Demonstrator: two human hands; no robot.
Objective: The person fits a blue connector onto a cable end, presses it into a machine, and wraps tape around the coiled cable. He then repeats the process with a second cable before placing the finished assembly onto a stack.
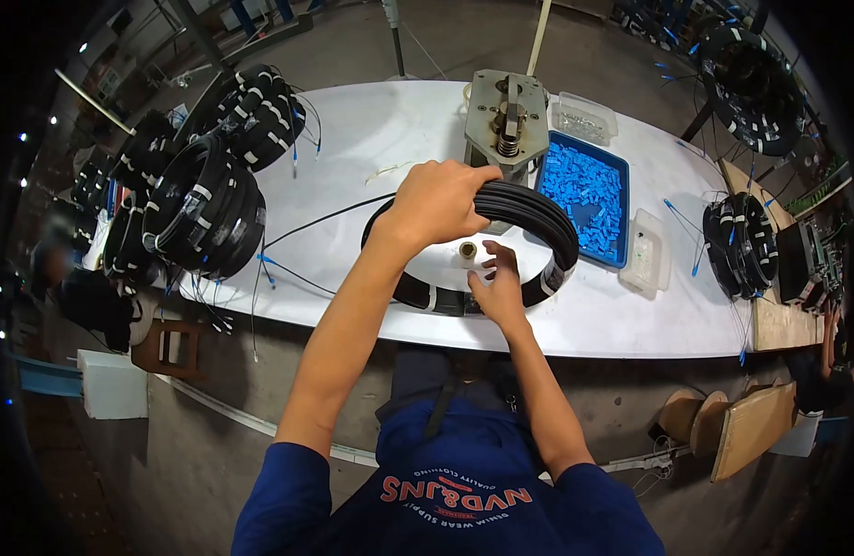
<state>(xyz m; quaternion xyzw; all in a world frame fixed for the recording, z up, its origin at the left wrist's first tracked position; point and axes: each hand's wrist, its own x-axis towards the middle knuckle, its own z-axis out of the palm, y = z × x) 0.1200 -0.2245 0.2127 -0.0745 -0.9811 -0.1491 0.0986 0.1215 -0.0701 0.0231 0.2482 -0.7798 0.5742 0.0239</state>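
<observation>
A coil of black cable [552,222] rests in front of me on the white table, with pale ties around it. My left hand [441,204] is closed over the coil's far rim. Inside the ring, my right hand [496,278] has its fingers apart and curved beside a small brass-coloured round piece [468,249]; no contact with it is visible. Just beyond the coil stands a metal press [507,120] with a spring and lever. From the coil's left side, cable ends with blue connectors [265,259] run across the table.
A blue tray [625,204] of small blue parts stands right of the press, with clear plastic boxes [645,255] behind and in front. Stacked black coils [205,208] occupy the left; more coils [740,246] lie at the right. A person [89,296] is partly visible at far left.
</observation>
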